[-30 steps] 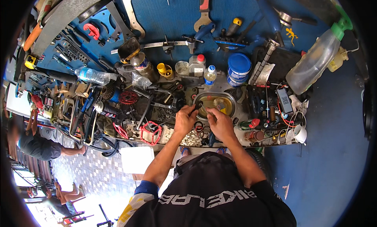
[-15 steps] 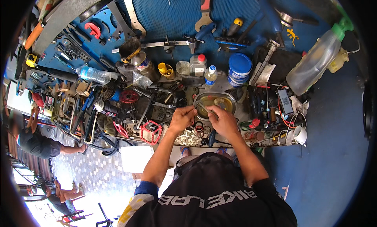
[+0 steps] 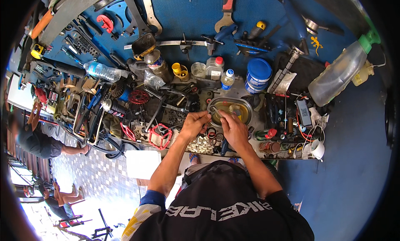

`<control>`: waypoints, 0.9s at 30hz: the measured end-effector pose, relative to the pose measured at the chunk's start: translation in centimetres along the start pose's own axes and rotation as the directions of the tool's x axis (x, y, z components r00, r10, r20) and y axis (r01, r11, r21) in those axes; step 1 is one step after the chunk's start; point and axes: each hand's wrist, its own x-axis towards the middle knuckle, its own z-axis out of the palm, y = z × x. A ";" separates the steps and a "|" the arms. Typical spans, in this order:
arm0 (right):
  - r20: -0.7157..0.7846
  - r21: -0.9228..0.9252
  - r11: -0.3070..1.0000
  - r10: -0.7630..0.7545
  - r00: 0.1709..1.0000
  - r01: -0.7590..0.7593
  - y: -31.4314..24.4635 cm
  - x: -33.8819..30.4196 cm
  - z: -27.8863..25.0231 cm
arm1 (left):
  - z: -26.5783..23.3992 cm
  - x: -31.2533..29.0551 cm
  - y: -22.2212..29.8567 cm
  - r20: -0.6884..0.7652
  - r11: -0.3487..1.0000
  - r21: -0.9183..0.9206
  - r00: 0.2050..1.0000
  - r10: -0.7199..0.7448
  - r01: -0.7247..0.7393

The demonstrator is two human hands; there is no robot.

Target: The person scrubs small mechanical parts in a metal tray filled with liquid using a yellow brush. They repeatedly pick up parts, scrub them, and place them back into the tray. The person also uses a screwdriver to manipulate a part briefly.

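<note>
My left hand (image 3: 195, 125) is closed in a pinch at the near left rim of an oval metal tray (image 3: 251, 110) with yellowish liquid in it. What its fingertips hold is too small to make out. Close beside it, my right hand (image 3: 235, 131) is closed too, its fingers around a thin grey piece (image 3: 216, 112) that slants over the tray toward the left fingertips. Below the hands lie many small gold-coloured metal pieces (image 3: 199, 144) and several dark rings (image 3: 215, 136). A blue-handled tool (image 3: 224, 146) rests under my right wrist.
Behind the tray stand a small blue-capped bottle (image 3: 227, 79), a red-capped bottle (image 3: 215, 69) and a blue tub (image 3: 258, 74). Red pedal (image 3: 160, 136) and bike parts crowd the left. A phone (image 3: 303, 112) and white cup (image 3: 317, 149) are at right. Another person (image 3: 39, 139) is far left.
The whole view has shifted slightly, the bench now lower and further right. Both hands stay closed over the tray, and the thin piece between them has changed its angle a little.
</note>
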 end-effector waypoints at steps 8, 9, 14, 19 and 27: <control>0.122 0.340 0.891 0.275 0.954 -0.300 1.7 1.1 -0.8 | -1.0 0.5 -1.3 -0.056 0.999 0.037 0.998 -0.008 0.010; 0.073 0.323 0.920 0.210 0.975 -0.223 2.3 1.8 -1.0 | -1.3 0.7 -1.7 -0.091 1.000 0.003 0.996 -0.021 0.022; 0.231 -0.022 0.982 0.189 0.954 -0.189 4.6 2.8 0.2 | -3.3 1.0 -3.1 -0.125 0.981 0.190 0.990 0.058 -0.034; 0.392 -0.325 0.895 0.421 0.818 -0.305 4.1 2.0 -1.2 | -3.3 2.6 -3.3 -0.046 0.654 0.714 0.914 0.403 -0.252; 0.335 -0.469 0.823 0.502 0.798 -0.321 3.4 -2.3 -2.2 | 0.0 8.5 -1.5 0.142 0.323 0.918 0.952 0.272 -0.229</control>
